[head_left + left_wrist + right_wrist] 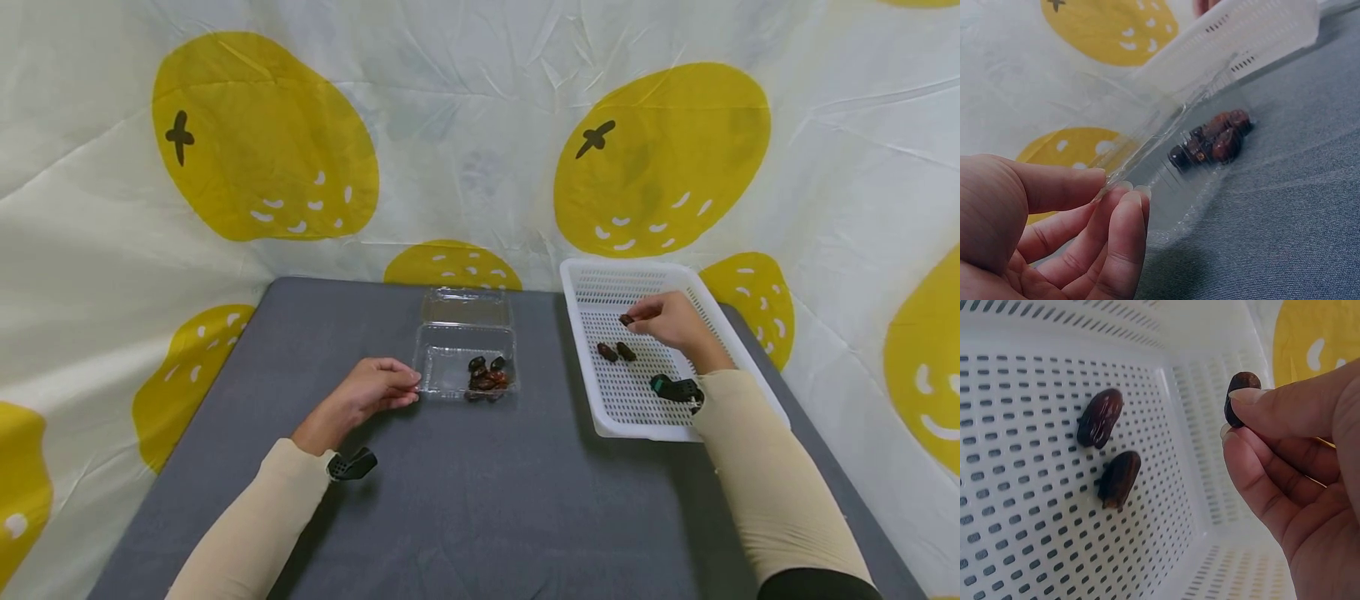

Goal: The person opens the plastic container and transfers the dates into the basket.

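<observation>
Head view: the rim of a clear plastic container (442, 362) was pinched at its left side by the left hand (378, 387), the thumb and fingers being brought together on the thin edge. The container was set on a grey tabletop (465, 508), its lid (467, 308) laid back on the far side. A cluster of dark brown dates (487, 379) was gathered toward the right end of its near half.

To the right, a white perforated basket (587, 367) was placed well apart from the container. Over it, a single date (1244, 387) was held by the right hand (675, 321), clamped between the thumb and the fingers. Two more dates were seen lying near each other on the basket's floor, one reddish-brown and glossy (1100, 417), the other darker (1120, 479). Behind everything, a pale cloth (465, 125) printed with yellow fruit shapes was hung.
</observation>
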`<action>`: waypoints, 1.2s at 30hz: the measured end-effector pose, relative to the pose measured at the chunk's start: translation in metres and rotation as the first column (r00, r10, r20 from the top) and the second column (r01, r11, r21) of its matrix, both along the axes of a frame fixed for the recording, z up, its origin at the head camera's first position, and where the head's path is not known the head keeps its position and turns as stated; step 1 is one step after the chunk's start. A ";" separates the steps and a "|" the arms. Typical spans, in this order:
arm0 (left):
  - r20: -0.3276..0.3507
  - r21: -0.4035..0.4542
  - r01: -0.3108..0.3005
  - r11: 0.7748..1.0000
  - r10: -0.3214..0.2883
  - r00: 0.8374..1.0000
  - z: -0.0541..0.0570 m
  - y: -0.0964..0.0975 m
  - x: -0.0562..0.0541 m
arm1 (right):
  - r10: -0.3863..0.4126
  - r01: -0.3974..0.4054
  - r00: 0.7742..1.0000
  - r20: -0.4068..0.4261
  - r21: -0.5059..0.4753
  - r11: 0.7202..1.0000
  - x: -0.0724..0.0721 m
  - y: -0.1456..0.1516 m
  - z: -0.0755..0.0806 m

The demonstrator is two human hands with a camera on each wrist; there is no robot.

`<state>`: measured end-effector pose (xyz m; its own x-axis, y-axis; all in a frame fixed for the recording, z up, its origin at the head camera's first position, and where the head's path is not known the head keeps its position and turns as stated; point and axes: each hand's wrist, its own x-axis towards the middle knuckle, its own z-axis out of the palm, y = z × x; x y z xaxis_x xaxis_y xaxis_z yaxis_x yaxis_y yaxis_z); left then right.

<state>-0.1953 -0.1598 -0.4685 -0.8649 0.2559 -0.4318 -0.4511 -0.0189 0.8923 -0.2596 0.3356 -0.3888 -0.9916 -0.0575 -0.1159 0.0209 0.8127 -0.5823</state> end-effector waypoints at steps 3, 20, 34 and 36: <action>-0.001 -0.003 0.003 1.000 -0.003 1.000 0.000 0.000 -0.001 | -0.023 0.023 1.000 0.016 0.001 1.000 0.000 0.005 -0.004; -0.001 0.000 0.004 1.000 -0.004 1.000 0.002 0.001 0.000 | -0.093 0.094 0.995 0.036 -0.015 0.995 0.001 0.028 -0.022; -0.010 0.008 0.010 1.000 -0.010 1.000 0.000 0.000 0.000 | -0.135 0.137 0.989 0.064 -0.018 0.990 0.002 0.040 -0.032; -0.009 0.008 0.007 1.000 -0.007 1.000 0.000 0.000 0.000 | -0.131 0.133 0.989 0.074 -0.018 0.991 0.002 0.042 -0.033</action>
